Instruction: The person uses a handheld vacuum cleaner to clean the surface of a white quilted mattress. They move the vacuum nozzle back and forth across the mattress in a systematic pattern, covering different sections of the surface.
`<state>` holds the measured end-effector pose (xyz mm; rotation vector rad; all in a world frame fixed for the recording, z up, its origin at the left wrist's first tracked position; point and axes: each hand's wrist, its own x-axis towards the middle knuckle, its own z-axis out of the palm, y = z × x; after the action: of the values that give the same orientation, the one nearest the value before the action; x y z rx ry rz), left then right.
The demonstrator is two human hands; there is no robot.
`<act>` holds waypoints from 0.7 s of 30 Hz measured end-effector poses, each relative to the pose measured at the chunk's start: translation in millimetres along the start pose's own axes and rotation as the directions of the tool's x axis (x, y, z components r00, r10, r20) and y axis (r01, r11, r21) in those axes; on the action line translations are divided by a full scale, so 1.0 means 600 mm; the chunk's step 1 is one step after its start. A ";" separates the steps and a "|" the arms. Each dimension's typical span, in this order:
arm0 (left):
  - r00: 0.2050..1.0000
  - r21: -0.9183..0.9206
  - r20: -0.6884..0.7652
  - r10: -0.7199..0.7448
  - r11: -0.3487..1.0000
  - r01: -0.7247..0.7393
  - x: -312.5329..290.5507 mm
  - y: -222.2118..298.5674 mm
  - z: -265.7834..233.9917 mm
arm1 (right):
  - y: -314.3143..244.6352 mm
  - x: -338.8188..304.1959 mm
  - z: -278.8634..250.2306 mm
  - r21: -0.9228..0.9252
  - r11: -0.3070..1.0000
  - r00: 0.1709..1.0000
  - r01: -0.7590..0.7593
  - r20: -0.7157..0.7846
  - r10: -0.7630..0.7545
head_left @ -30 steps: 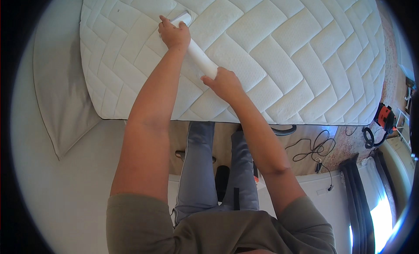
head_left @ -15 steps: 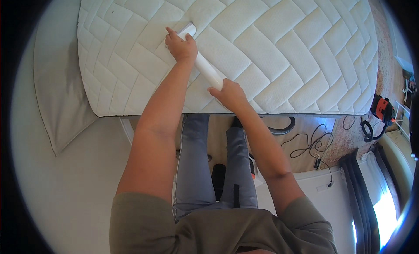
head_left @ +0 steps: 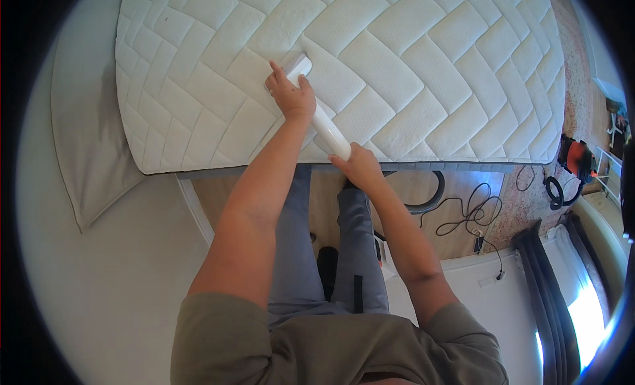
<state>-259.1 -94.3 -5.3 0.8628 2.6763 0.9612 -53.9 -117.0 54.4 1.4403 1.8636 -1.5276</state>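
Note:
A white vacuum nozzle (head_left: 329,130), a tube with a wide head, lies slanted over the white quilted mattress (head_left: 423,67). Its head touches the mattress top or is just above it. My left hand (head_left: 292,95) presses over the tube close to the head, with the index finger stretched out along it. Nearer to me, my right hand (head_left: 360,165) wraps round the lower end of the tube at the mattress's near edge. That end is hidden by the hand.
A dark ribbed hose (head_left: 430,198) curves on the wooden floor beside my legs, next to a loose black cable (head_left: 466,216). An orange and black machine (head_left: 577,159) stands on the patterned rug at the right. A grey headboard-like panel (head_left: 96,147) borders the mattress on the left.
Both hands have drawn the nozzle toward me and slightly to the right over the mattress. Both keep their hold on it.

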 end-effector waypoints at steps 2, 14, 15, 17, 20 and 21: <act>1.000 -0.035 0.002 -0.006 0.999 0.006 -0.022 0.004 0.002 | 0.021 -0.014 0.005 0.020 1.000 0.999 0.012 -0.037 -0.011; 0.998 -0.096 0.050 0.029 0.995 -0.025 -0.151 0.022 0.016 | 0.100 -0.107 0.011 0.007 0.995 0.995 -0.100 -0.013 0.100; 0.998 -0.085 0.057 0.025 0.996 -0.020 -0.162 0.025 0.016 | 0.112 -0.112 0.016 0.005 0.996 0.995 -0.095 -0.017 0.095; 0.997 -0.062 0.070 0.020 0.998 -0.015 -0.184 0.030 0.017 | 0.134 -0.122 0.025 0.001 0.997 0.996 -0.080 -0.029 0.080; 0.996 -0.153 0.084 0.038 0.988 -0.025 -0.213 0.031 0.017 | 0.156 -0.140 0.033 0.035 0.994 0.994 -0.106 -0.014 0.106; 0.995 -0.160 0.095 0.022 0.987 -0.007 -0.225 0.031 0.017 | 0.163 -0.149 0.035 0.037 0.993 0.994 -0.109 -0.018 0.109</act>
<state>-136.4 -154.6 -5.9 0.8722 2.4763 1.0906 59.9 -186.9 62.5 1.5515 1.7461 -1.5074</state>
